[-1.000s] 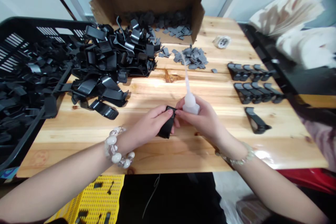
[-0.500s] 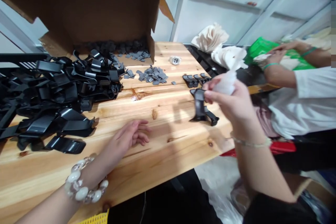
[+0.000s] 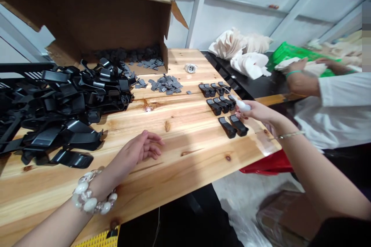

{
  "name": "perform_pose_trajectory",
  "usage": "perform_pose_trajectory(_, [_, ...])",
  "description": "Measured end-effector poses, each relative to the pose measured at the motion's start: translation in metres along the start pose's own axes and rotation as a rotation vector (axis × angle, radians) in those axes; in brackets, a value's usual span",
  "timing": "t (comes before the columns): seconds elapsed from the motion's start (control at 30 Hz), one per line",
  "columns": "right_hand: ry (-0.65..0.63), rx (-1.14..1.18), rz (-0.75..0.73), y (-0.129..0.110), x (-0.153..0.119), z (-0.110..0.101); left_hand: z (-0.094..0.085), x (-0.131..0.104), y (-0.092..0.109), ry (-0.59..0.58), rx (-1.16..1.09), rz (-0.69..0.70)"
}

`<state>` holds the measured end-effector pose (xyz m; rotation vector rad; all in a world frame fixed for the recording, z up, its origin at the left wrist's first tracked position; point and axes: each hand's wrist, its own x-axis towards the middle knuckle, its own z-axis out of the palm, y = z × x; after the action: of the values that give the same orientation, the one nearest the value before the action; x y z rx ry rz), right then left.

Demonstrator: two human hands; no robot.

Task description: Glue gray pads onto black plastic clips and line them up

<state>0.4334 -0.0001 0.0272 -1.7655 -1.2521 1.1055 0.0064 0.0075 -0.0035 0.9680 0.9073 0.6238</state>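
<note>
My left hand (image 3: 145, 147) rests at the front middle of the wooden table (image 3: 174, 170), fingers loosely apart and holding nothing. In my right hand (image 3: 256, 112) is a small white squeeze bottle (image 3: 242, 105) with a thin nozzle pointing left and away from me. Beside that hand, black plastic clips (image 3: 227, 127) stand in rows on the table, two of them in the nearest row. Grey flat pieces (image 3: 166, 84) lie in a small heap farther back. A large tangled pile of black clips (image 3: 84, 96) covers the left side.
An open cardboard box (image 3: 95, 11) on its side holds more grey pieces. A wristwatch (image 3: 190, 68) lies near the back. On the right, a co-worker's hands (image 3: 298, 65) handle pale cloth-like pieces by a green basket (image 3: 290, 49). A yellow basket (image 3: 100, 238) shows below the front edge.
A black clip from my right fingers now stands in the nearest row. My right hand has moved lower and right with the bottle. My left hand has hardly moved.
</note>
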Motion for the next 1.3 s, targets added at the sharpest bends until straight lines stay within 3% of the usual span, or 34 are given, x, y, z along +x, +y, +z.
perform_pose_trajectory(0.27, [0.059,-0.069,-0.038,-0.016,-0.001,0.001,-0.001,-0.003,-0.004,-0.085,0.09,0.04])
perform_pose_trajectory(0.4, [0.163,-0.096,-0.117,-0.033,-0.002,0.008,0.002,-0.006,-0.006,-0.165,0.336,0.109])
perform_pose_trajectory(0.5, [0.17,-0.206,-0.139,-0.051,0.007,0.027,0.002,-0.009,-0.011,-0.179,0.45,0.109])
perform_pose_trajectory(0.63, [0.145,-0.385,-0.194,-0.08,0.027,0.072,-0.004,-0.016,-0.008,-0.165,0.577,0.169])
perform_pose_trajectory(0.73, [0.094,-0.423,-0.263,-0.097,0.041,0.112,-0.011,-0.023,0.006,-0.041,0.961,0.423])
perform_pose_trajectory(0.8, [0.077,-0.428,-0.3,-0.103,0.052,0.137,-0.016,-0.028,0.017,0.141,1.371,0.561])
perform_pose_trajectory(0.9, [0.142,-0.46,-0.351,-0.107,0.075,0.168,-0.025,-0.036,0.027,0.474,1.792,0.444])
perform_pose_trajectory(1.0, [0.224,-0.505,-0.403,-0.11,0.104,0.187,-0.034,-0.042,0.03,0.691,1.96,0.264])
perform_pose_trajectory(1.13, [0.251,-0.581,-0.437,-0.112,0.134,0.199,-0.039,-0.044,0.031,0.661,1.963,0.15])
perform_pose_trajectory(1.3, [0.172,-0.649,-0.483,-0.108,0.145,0.206,-0.037,-0.042,0.036,0.645,1.937,0.142])
